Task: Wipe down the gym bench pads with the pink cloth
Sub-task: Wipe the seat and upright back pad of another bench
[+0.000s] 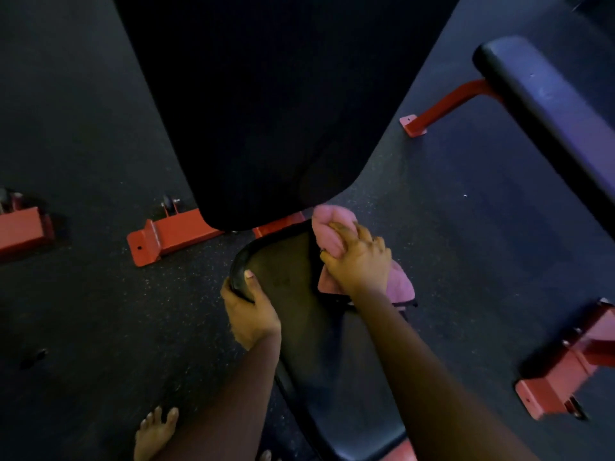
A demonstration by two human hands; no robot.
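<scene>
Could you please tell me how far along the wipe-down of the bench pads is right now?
Done: nothing visibly finished; no pad shows wipe marks. In hand: the right hand grips the pink cloth at the right edge of the seat pad; the left hand holds its left edge. Left: likely the rest of that pad and the back pad above it.

Two hands [250,311] [359,264], one pink cloth [327,226], three black bench pads [266,111] [309,327] [549,108]
</scene>
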